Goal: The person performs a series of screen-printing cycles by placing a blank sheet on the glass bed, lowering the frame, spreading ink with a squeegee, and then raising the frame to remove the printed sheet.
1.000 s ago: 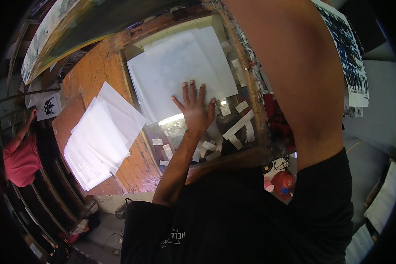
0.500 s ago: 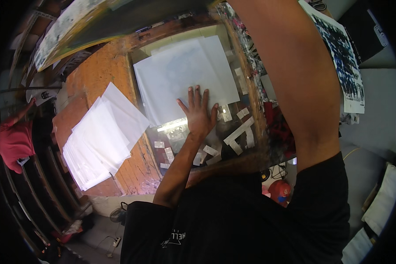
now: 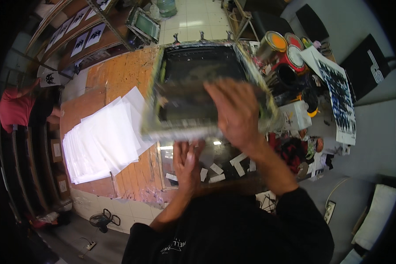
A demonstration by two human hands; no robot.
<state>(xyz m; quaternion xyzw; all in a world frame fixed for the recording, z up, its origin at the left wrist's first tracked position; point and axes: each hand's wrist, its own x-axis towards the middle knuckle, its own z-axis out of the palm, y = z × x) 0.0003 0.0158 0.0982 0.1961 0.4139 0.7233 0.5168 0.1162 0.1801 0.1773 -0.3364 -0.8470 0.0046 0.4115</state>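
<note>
A screen-printing frame (image 3: 152, 116) with pale, ink-smeared edges and a dark mesh lies over the glass-topped part of the table. My right hand (image 3: 238, 110), smeared by motion, is closed on a squeegee (image 3: 180, 94), a dark brown bar across the mesh. Below the frame's near edge is my left hand (image 3: 187, 165), open, fingers stretched toward that edge; their tips are partly hidden or blurred. The sheets under the frame are almost wholly covered. A stack of white translucent sheets (image 3: 101, 141) lies on the wooden table to the left.
Ink cans (image 3: 275, 42), a white container (image 3: 295, 115) and rags (image 3: 290, 154) crowd the right side. Tape pieces (image 3: 215, 168) mark the glass. Shelves with printed sheets (image 3: 94, 35) stand far left. Another person in a red shirt (image 3: 15, 110) holds a print there.
The raised frame has come down over the sheets. My right arm has drawn back from far forward, its hand now on the squeegee. My left hand has slid off the sheets toward me.
</note>
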